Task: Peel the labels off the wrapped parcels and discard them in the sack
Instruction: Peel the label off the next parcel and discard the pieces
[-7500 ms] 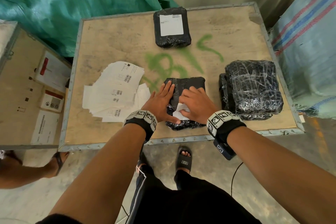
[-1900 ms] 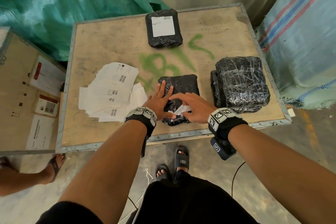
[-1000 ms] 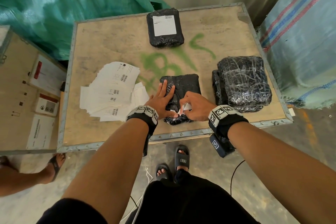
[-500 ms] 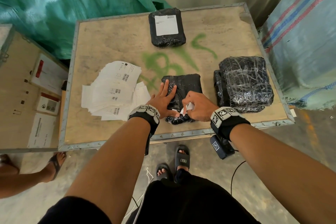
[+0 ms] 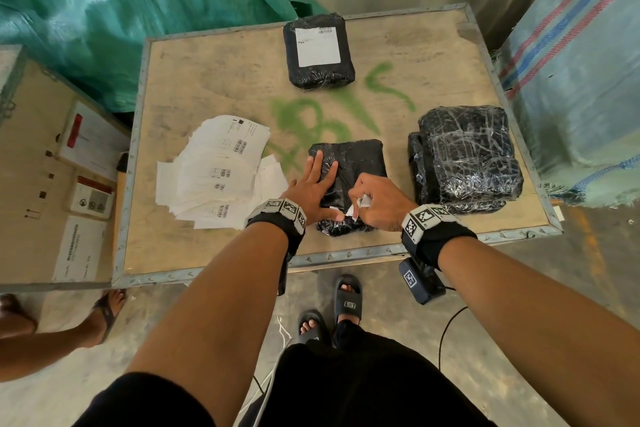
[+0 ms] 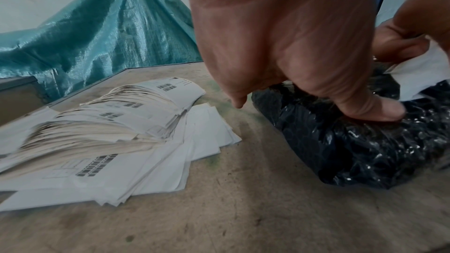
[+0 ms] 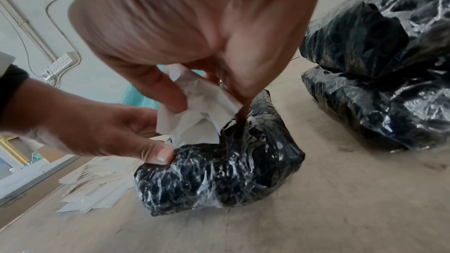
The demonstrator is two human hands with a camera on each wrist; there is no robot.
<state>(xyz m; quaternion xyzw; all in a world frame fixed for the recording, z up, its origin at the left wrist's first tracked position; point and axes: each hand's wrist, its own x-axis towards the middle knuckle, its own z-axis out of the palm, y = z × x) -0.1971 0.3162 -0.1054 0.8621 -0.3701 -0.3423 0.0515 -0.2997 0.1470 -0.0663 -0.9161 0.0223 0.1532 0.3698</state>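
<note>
A person stands at a wooden table (image 5: 214, 80) with a metal rim and green spray paint on its top, seen from above with both bare forearms reaching forward. Near the front edge lies a black parcel (image 5: 356, 163) wrapped in clear film. The left hand (image 5: 313, 185) lies flat on the left part of this parcel, fingers straight and spread, thumb pressing down at the near corner. The right hand (image 5: 377, 199) is curled over the near side of the parcel, its thumb and fingers pinching a crumpled white label (image 7: 194, 107) that is lifted off the film, with its lower edge still close to the wrap beside the left thumb. Whether the label is fully free cannot be told. To the left of the parcel, just beside the left hand, a loose fanned pile of white labels with barcodes (image 5: 218, 173) rests on the table. To the right, well clear of the hands, two more black parcels sit stacked (image 5: 467, 156), showing no label. At the far edge another black parcel (image 5: 318, 52) carries a white label on top. A blue woven sack (image 5: 581, 62) with red and blue stripes stands against the table's right side. Green tarpaulin (image 5: 121, 10) hangs behind on the left.
</note>
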